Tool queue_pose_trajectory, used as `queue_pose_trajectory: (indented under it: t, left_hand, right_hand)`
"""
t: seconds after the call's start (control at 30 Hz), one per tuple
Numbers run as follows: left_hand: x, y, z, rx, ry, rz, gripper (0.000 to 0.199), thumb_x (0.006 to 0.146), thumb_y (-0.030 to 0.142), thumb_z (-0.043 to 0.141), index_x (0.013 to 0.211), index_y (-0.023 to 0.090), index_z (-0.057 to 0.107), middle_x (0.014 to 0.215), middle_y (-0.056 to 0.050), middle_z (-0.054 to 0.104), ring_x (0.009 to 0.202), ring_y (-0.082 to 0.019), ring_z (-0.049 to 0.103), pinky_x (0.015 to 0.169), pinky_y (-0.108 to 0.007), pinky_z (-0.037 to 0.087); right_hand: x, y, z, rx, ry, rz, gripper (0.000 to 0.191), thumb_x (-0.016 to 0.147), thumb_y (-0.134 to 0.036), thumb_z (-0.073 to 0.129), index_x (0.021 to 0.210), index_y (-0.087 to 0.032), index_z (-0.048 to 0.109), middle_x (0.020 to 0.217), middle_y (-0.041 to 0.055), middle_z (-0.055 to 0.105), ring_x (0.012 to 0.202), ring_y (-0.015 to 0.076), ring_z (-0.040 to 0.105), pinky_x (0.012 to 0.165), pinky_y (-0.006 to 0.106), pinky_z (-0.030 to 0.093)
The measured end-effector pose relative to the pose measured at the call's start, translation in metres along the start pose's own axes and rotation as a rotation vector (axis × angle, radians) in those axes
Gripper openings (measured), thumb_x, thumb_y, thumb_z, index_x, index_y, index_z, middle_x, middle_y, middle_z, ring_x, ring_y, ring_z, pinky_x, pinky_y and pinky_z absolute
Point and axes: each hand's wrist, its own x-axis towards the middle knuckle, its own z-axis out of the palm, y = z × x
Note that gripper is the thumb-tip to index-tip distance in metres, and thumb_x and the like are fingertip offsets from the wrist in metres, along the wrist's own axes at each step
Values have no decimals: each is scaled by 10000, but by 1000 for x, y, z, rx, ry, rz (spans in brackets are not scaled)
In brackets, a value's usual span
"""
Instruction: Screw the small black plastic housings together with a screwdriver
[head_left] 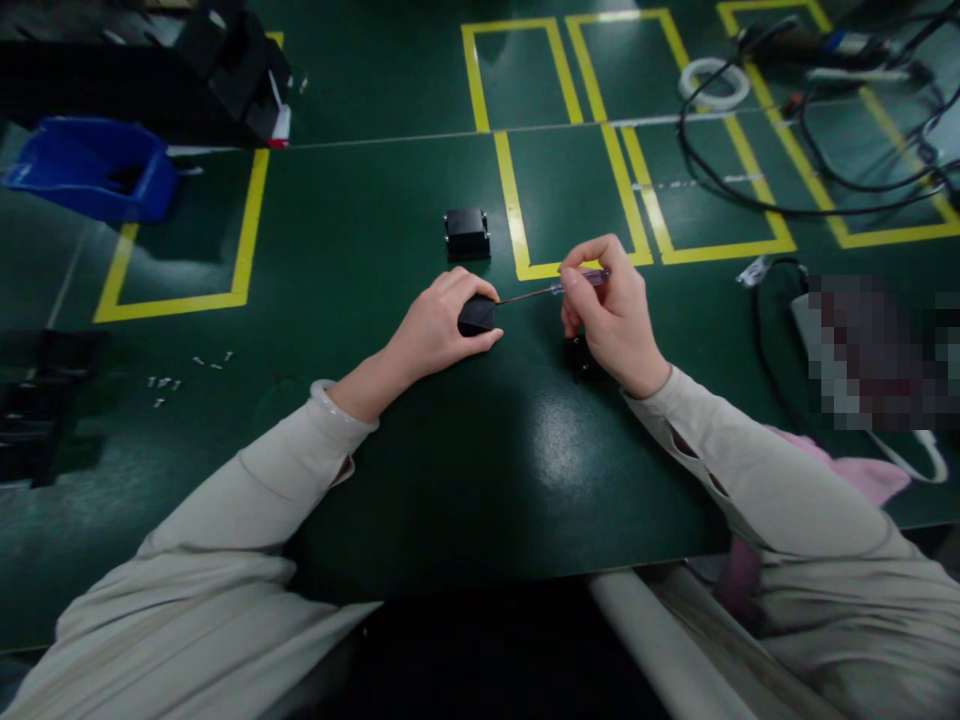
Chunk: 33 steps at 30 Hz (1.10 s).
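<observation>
My left hand is closed around a small black block-shaped part on the green tabletop. In my right hand is a screwdriver with a clear purplish handle, pinched between the fingers. Its thin shaft points left, and the tip meets the right side of the black part. Another black block-shaped part, with small metal screws at its sides, stands just beyond my left hand. Partly hidden under my right hand lies a further small black piece.
Several loose screws lie at the left. Behind them are a blue bin and black parts. A white ring-shaped roll and black cables occupy the back right. Yellow tape marks rectangles on the table.
</observation>
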Motion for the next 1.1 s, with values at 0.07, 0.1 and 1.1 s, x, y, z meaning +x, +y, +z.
queue_pose_trajectory:
  t: [0.07, 0.1, 1.1]
  left_hand:
    - [0, 0, 0, -3, -2, -5, 284, 854, 343, 665, 1079, 178, 612, 1100, -80, 643, 1068, -251, 589, 946, -381, 466]
    - [0, 0, 0, -4, -1, -5, 286, 853, 344, 666, 1079, 178, 612, 1102, -80, 643, 1068, -251, 589, 944, -379, 466]
    - [0, -2, 1, 16, -2, 5, 290, 866, 354, 658, 1092, 179, 609, 1110, -81, 641, 1064, -248, 595, 942, -381, 467]
  right_hand:
    - [0, -1, 0, -28, -16, 11, 305, 980, -559, 535, 920, -265, 478, 504, -92, 430, 383, 75, 417, 396, 280, 301]
    - [0, -1, -1, -32, -22, 15, 304, 982, -557, 532, 917, -265, 476, 492, -95, 427, 376, 75, 408, 393, 281, 290]
    - [0, -1, 1, -20, -16, 19, 340, 972, -598, 519, 902, -270, 462, 487, -93, 423, 381, 81, 405, 390, 283, 296]
